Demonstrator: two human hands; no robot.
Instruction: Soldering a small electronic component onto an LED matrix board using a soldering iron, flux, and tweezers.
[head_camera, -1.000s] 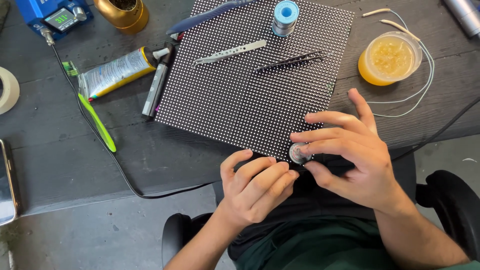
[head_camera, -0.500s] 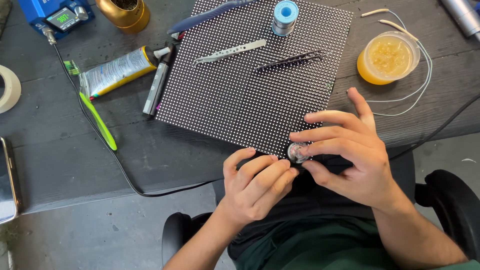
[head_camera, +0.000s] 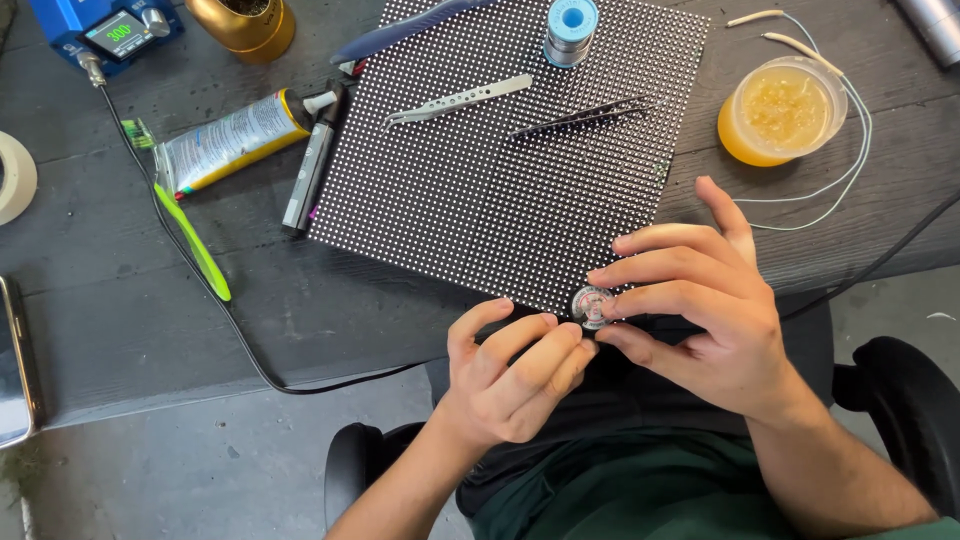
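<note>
Both grips pinching a small round disc, right hand above, left hand below.

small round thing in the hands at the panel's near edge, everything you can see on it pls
The small round object is a disc with a silvery metallic rim and a pale, pinkish-marked face turned up. It sits at the dotted panel near edge, pinched by the right hand fingertips, with the left hand fingers touching beside it. Finer detail too small to tell.
</note>
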